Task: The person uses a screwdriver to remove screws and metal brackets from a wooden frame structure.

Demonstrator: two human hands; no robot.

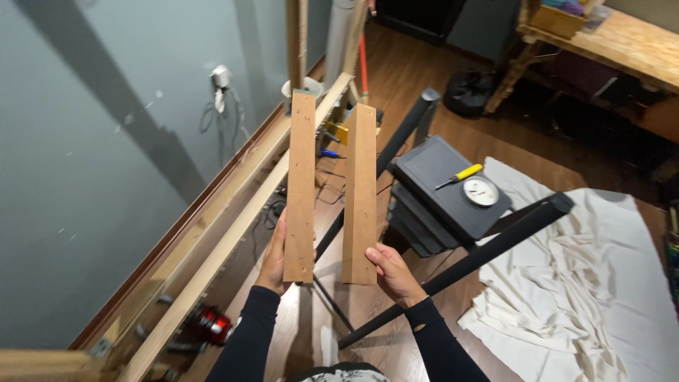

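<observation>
Hands (272, 262) gripping boards (300, 185) above black legs (463, 262)

Grey wall (92, 141) at left, with long timber lengths (233, 191) along its base. Dark wood floor (396, 78); white drop cloth (587, 283) spread at right.

No pkgs, labels, signs or screens visible in view.

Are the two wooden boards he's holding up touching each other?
Apart. The head view shows floor between the left board and the right board along their whole length, one in each hand.
</observation>
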